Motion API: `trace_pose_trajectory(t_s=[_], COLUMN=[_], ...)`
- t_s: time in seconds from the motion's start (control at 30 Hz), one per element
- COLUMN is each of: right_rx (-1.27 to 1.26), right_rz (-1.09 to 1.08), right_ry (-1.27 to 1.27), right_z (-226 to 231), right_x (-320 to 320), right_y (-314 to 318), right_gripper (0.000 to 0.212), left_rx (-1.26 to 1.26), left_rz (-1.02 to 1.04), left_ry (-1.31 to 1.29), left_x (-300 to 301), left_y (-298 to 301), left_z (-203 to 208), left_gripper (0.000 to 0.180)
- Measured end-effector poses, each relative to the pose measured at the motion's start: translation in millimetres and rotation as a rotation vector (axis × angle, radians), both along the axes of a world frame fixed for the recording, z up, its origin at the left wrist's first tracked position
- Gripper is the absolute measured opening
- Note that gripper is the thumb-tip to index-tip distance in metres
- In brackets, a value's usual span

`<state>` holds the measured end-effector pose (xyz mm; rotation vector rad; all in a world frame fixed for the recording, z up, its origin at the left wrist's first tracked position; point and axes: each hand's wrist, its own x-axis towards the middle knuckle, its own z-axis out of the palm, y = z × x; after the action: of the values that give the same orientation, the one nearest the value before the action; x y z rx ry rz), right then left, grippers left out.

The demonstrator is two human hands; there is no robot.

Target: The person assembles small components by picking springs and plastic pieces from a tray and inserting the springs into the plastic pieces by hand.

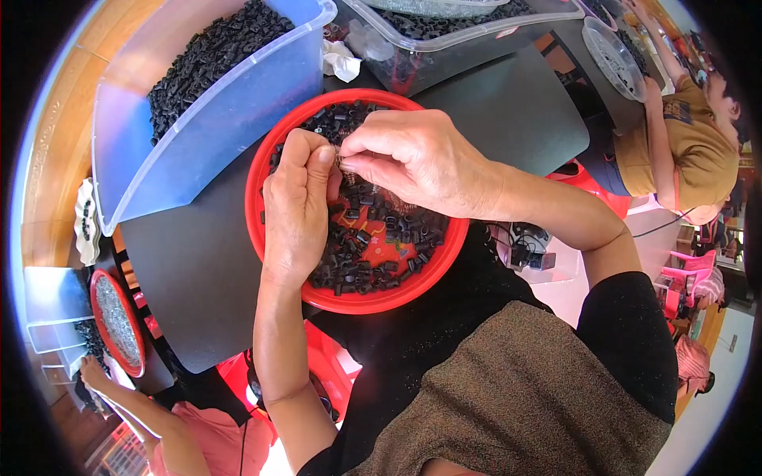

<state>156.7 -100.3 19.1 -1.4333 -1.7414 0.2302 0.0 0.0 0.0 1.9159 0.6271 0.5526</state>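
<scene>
Both of my hands meet above a round red tray [454, 252] that holds many small black plastic parts [349, 254]. The fingers of my left hand [295, 194] are curled, with the thumb pressed against the index finger. My right hand [425, 159] pinches thumb and forefinger together right beside the left thumb tip. Something tiny sits between the fingertips, too small to name. Thin copper-coloured pieces [405, 200] lie among the black parts, partly hidden beneath my right hand.
A blue-tinted clear bin [208, 127] of black parts stands at the far left, another clear bin [468, 59] at the back. White crumpled tissue [340, 62] lies between them. Co-workers sit at right and lower left, near a red tray [141, 349] of clear pieces. The dark tabletop [194, 270] surrounds my tray.
</scene>
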Motion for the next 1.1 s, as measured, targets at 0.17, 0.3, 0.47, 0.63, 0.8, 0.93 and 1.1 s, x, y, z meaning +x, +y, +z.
trace_pose_trajectory(t_s=[0.17,0.3,0.47,0.63,0.8,0.93,1.1], right_rx=[-0.118,-0.306,-0.319,-0.417,-0.441,-0.465,-0.367], right_rz=[-0.004,-0.074,-0.056,0.044,0.058,0.040,0.037], right_ry=[0.204,0.258,0.217,0.192,0.288,0.301,0.217], right_z=[-1.3,10.1,11.2,20.0,15.3,20.2,18.4], right_x=[6.0,10.4,22.4,21.3,22.4,22.7,16.8], right_y=[-1.0,-4.7,-5.8,-1.2,5.3,8.4,8.3], right_gripper=[0.006,0.009,0.010,0.015,0.017,0.017,0.015], left_rx=[0.114,0.119,0.198,0.137,0.105,0.190,0.302], left_rz=[0.090,0.053,0.062,0.018,0.043,0.060,0.070], left_ry=[0.017,0.052,0.016,-0.133,-0.155,-0.077,-0.071], left_x=[3.0,0.9,3.6,3.6,4.2,2.8,2.7], left_y=[-6.1,-5.6,-7.0,-5.8,-6.0,-7.3,-8.5], left_z=[3.8,6.5,8.8,-0.1,1.6,7.5,10.5], left_gripper=[0.018,0.019,0.011,0.009,0.009,0.007,0.005])
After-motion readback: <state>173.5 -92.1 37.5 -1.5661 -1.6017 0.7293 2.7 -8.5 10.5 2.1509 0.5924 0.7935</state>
